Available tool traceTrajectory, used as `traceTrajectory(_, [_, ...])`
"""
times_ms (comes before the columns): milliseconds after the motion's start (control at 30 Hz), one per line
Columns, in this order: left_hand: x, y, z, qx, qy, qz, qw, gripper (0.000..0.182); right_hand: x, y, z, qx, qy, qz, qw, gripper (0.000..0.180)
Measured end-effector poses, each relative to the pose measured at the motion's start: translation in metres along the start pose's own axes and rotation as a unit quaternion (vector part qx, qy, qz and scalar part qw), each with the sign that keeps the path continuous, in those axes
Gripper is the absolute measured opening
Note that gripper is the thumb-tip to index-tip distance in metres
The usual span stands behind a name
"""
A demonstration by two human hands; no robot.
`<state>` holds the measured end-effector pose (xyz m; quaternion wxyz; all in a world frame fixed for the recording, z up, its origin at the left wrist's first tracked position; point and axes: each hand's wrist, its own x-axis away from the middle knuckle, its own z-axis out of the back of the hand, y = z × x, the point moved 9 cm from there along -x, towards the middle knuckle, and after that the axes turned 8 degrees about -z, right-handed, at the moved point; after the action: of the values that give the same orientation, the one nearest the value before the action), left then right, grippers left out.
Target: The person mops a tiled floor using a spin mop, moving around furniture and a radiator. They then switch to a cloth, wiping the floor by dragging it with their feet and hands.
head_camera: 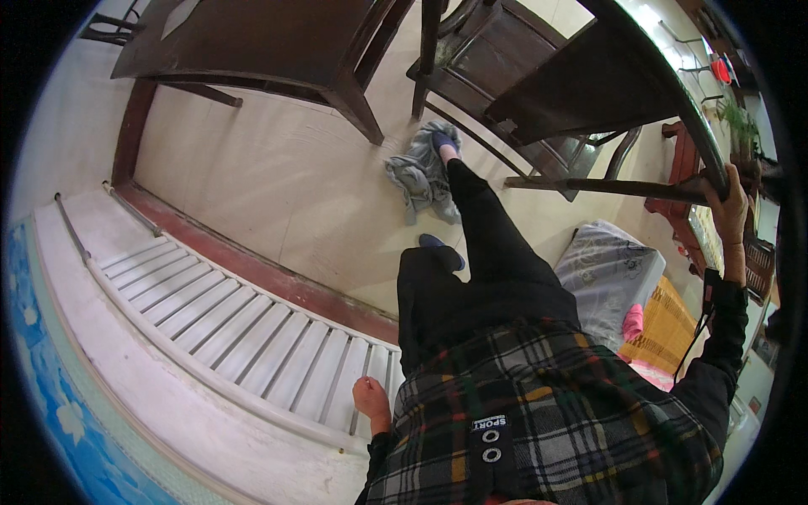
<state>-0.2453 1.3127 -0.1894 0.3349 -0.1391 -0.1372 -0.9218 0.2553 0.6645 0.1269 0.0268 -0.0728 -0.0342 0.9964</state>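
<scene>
My right hand (729, 202) grips the top rail of a dark wooden chair (587, 82) at the right. Near the white radiator (252, 334), my left hand (371, 399) hangs at my side with its fingers curled and nothing visible in them. A rumpled grey cloth (416, 170) lies on the tiled floor, with one of my slippered feet on top of it. The other foot, in a blue slipper, is on the floor just behind the cloth.
A dark wooden table (246, 44) stands at the upper left, its leg close to the cloth. The radiator runs along the wall beside a red-brown baseboard (252, 265). A patterned grey cushion (596, 278) and a pink cloth (632, 322) are at my right, near red wooden furniture (678, 183).
</scene>
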Motion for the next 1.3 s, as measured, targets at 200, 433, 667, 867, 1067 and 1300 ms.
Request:
traceTrajectory(200, [-0.008, -0.011, -0.041, 0.048, -0.005, 0.031, 0.998, 0.014, 0.002, -0.005, 0.002, -0.023, 0.011, 0.023, 0.999, 0.041])
traceTrajectory(433, [-0.011, -0.008, -0.052, 0.035, -0.02, -0.004, 0.999, 0.015, -0.001, -0.001, 0.0, 0.028, 0.012, 0.006, 1.0, 0.042])
traceTrajectory(667, [0.015, -0.041, -0.032, 0.036, -0.029, 0.028, 0.999, 0.015, 0.001, 0.008, 0.0, 0.015, 0.026, 0.002, 1.0, 0.045])
traceTrajectory(867, [0.039, -0.078, -0.041, 0.126, -0.003, -0.005, 0.992, 0.013, -0.002, 0.016, -0.004, 0.021, -0.004, -0.04, 0.999, 0.048])
traceTrajectory(1067, [0.05, -0.089, -0.043, 0.178, 0.019, 0.015, 0.984, 0.01, -0.001, 0.009, -0.003, 0.054, -0.009, -0.058, 0.997, 0.044])
traceTrajectory(1300, [0.054, -0.047, -0.024, 0.022, 0.007, 0.027, 0.999, 0.009, 0.005, -0.007, 0.001, -0.025, 0.015, -0.015, 0.999, 0.038])
